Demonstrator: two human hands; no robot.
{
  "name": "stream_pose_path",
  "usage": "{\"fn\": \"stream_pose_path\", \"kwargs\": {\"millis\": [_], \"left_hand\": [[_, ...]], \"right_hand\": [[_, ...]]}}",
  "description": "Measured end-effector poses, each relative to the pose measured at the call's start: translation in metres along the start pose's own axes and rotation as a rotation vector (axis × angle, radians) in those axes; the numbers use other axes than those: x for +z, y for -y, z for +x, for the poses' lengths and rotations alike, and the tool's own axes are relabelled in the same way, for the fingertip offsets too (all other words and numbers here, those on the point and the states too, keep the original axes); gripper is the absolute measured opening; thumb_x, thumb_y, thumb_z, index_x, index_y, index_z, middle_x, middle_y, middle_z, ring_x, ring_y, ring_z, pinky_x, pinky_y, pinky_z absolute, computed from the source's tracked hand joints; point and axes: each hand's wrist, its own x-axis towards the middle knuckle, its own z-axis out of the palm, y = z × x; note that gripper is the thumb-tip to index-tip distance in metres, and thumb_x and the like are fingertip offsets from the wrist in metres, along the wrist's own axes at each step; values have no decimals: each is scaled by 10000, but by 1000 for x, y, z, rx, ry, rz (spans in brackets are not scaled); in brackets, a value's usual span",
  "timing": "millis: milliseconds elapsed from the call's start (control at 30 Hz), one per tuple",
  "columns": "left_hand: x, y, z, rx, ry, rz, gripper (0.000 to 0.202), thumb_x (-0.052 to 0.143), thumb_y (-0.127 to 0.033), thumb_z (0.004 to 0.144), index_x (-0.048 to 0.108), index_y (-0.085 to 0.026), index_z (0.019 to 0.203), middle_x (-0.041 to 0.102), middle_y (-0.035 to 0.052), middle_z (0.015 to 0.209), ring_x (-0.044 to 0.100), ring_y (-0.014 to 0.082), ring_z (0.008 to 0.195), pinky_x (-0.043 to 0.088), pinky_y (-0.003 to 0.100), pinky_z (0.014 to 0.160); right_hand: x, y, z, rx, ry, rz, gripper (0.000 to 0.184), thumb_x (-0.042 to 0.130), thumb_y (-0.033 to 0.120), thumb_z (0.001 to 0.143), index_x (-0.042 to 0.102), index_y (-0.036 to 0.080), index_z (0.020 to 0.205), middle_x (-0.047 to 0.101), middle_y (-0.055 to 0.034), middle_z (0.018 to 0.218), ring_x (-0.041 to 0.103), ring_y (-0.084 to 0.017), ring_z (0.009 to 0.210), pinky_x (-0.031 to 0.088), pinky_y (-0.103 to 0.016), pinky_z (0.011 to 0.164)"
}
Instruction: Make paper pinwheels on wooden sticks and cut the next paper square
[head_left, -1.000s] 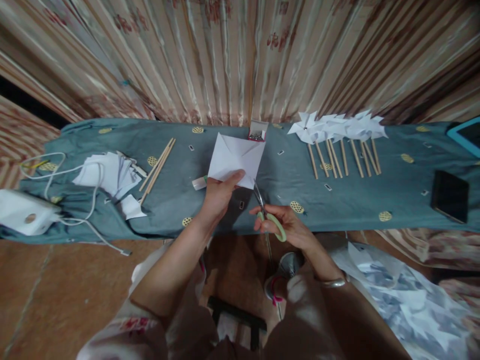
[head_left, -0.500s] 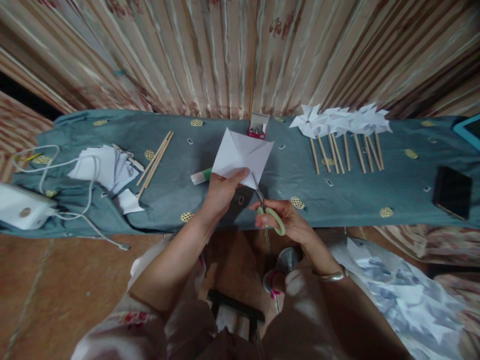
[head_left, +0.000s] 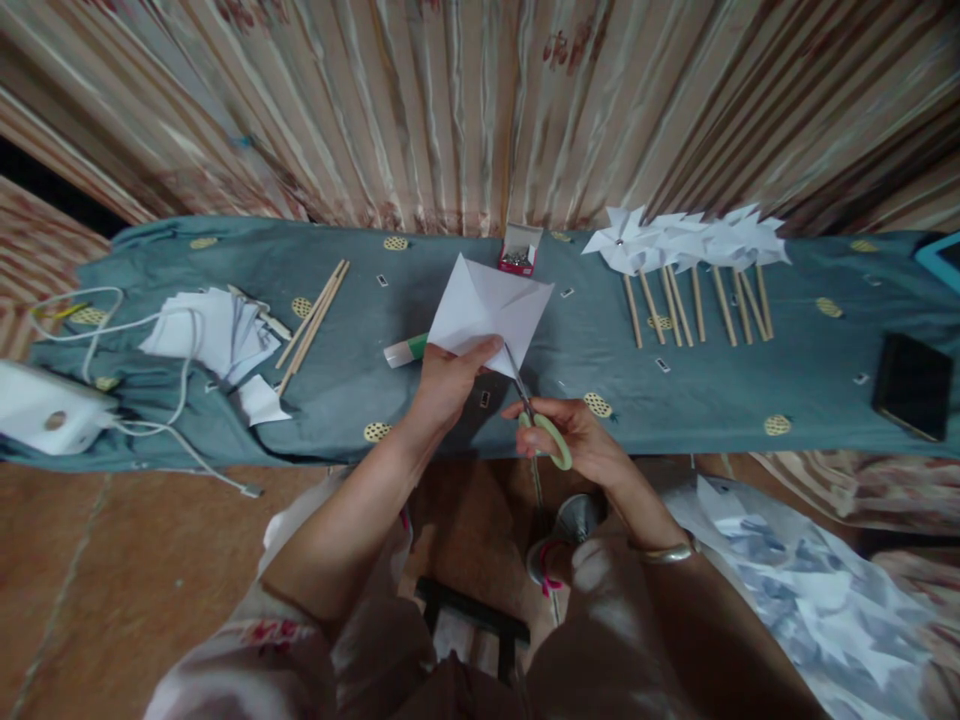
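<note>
A white square of paper (head_left: 487, 300) with diagonal crease lines is held up above the table, its near edge pinched by my left hand (head_left: 448, 385), thumb on top. My right hand (head_left: 574, 435) has its fingers in the handles of light green scissors (head_left: 553, 440). The blades sit at the paper's near right corner, close to my left thumb. Partly hidden behind the paper lies a white and green tube (head_left: 405, 350). Just beyond the paper stands a small open red box (head_left: 517, 255) with shiny metal bits inside.
White paper pinwheels (head_left: 686, 240) on wooden sticks lie in a row at the right, left of a black phone (head_left: 911, 388). At the left are stacked paper sheets (head_left: 202, 330), loose sticks (head_left: 311, 320) and a white device (head_left: 49, 410) with cables. A bag of pinwheels (head_left: 817, 600) sits below right.
The whole view has shifted very slightly. Both hands, the paper and the scissors keep nearly the same positions relative to each other.
</note>
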Motion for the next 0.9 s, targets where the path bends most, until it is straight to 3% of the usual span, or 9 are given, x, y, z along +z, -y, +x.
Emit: {"fn": "stream_pose_path", "kwargs": {"millis": [133,333,900], "left_hand": [[0,0,0,-2,-3,-9,263,830,-289,569,697,-145,743,722,51,761,644,175,639,518,294,607],[-3,-1,2,-1,44,4,186,784,-269,577,629,-168,596,664,16,641,616,157,633,515,278,624],[-3,-3,0,7,31,25,183,783,-265,577,647,-166,650,655,7,658,596,141,606,479,260,601]], "right_hand": [[-1,0,1,15,2,9,439,867,452,620,727,178,934,631,25,642,570,-88,545,520,-223,553],[-2,0,1,-17,-5,-12,426,861,449,633,721,168,921,628,25,629,567,-85,532,515,-219,536],[0,0,1,44,-60,20,443,906,424,544,741,192,884,633,38,623,588,-87,543,528,-211,546]]}}
